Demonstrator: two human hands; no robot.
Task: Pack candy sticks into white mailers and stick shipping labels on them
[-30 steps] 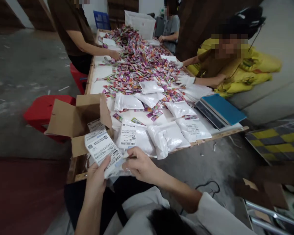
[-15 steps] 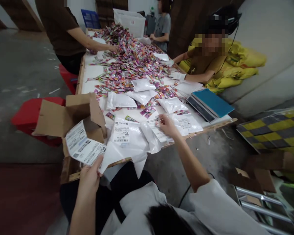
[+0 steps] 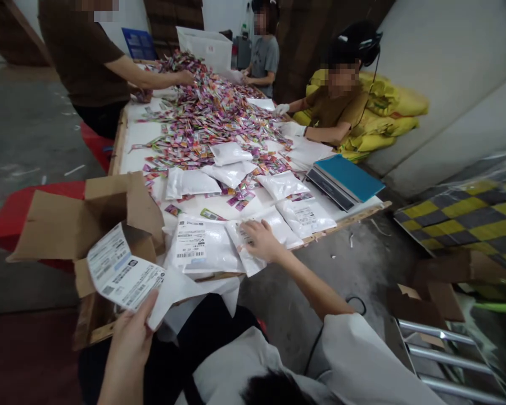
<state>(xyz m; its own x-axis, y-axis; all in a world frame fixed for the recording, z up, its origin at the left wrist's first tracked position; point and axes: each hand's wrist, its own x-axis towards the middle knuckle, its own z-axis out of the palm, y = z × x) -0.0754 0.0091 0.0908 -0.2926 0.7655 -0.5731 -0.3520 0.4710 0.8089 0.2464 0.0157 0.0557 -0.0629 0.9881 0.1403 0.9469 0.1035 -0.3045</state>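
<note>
My left hand point(image 3: 130, 332) pinches the end of a strip of shipping labels point(image 3: 130, 275), printed with barcodes and text. White backing paper point(image 3: 175, 295) trails from it past the table's front edge. My right hand point(image 3: 262, 241) lies on a white poly mailer point(image 3: 253, 264), fingers spread over its upper left part and partly hiding the print there. Directly left of that sits a plump white mailer bearing a label point(image 3: 191, 242). On the right rests another labelled mailer point(image 3: 306, 216).
Further mailers point(image 3: 194, 183) lie mid-table before a heap of colourful small packets point(image 3: 211, 112). An opened cardboard box point(image 3: 63, 219) stands left, a scale with a blue top point(image 3: 348, 177) right. Co-workers reach in from both sides; one wears white gloves point(image 3: 293, 129).
My right hand has moved left across the mailer and its fingers have flattened onto it. My left hand still holds the label strip. The whole view has shifted somewhat.
</note>
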